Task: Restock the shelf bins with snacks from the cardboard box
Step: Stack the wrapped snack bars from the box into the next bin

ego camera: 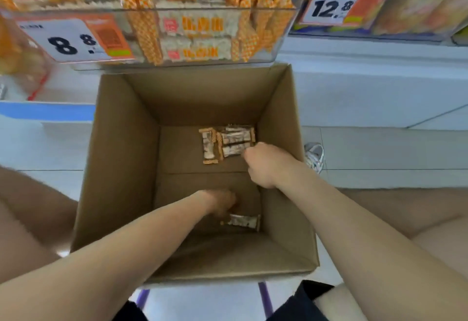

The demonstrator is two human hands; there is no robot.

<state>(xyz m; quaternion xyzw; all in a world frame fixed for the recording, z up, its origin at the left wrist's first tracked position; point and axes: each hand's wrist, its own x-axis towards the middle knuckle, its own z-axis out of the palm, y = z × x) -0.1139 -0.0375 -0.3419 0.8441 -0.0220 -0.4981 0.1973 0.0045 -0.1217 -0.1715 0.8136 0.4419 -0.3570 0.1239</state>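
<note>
Snack packets (229, 143) in orange-and-white wrappers lie in a small cluster on the floor of the cardboard box (121, 156), against its far right corner. The box stands open on the pale floor, seen from straight above, directly below the clear shelf bin (101, 10). That bin is stacked with wrappers of the same orange-and-white pattern.

One more single packet (244, 221) lies apart from the cluster, at the near right side of the box floor.

Both bare arms reach down into the box. The right hand (260, 163) sits at the near right edge of the cluster with its fingers curled under, knuckles up. Its fingertips are hidden, so I cannot tell whether it has pinched a packet or only touches one. The left hand (222, 204) is lower and blurred, just beside the left end of the single packet. How its fingers lie, and whether they hold anything, cannot be told.

A price tag (73, 39) reading 8.8 hangs on the front of the bin, and a second tag (331, 6) reading 12.8 marks the neighbouring bin to the right. A white shoe (315, 156) shows on the floor beside the box's right wall
</note>
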